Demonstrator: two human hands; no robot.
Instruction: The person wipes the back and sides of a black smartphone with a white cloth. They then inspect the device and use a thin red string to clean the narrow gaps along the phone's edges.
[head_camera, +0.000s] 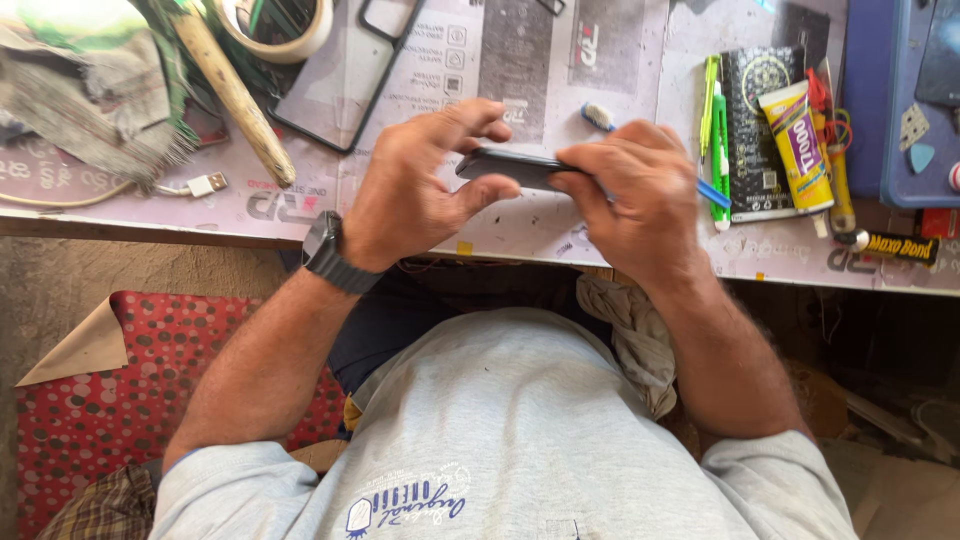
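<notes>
Grey shirt (500, 420) nearest me, above it my left hand (415, 195) and right hand (640, 195) both grasp the dark phone (510, 168) edge-on over the bench (600, 60); I'd keep grip even, pry gently.

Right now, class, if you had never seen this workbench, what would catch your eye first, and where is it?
First, the two hands at the centre: the left hand and right hand grip a dark phone edge-on above the table. Next, the yellow glue tube lying at the right, beside green pens. A tape roll sits at the top left.
</notes>
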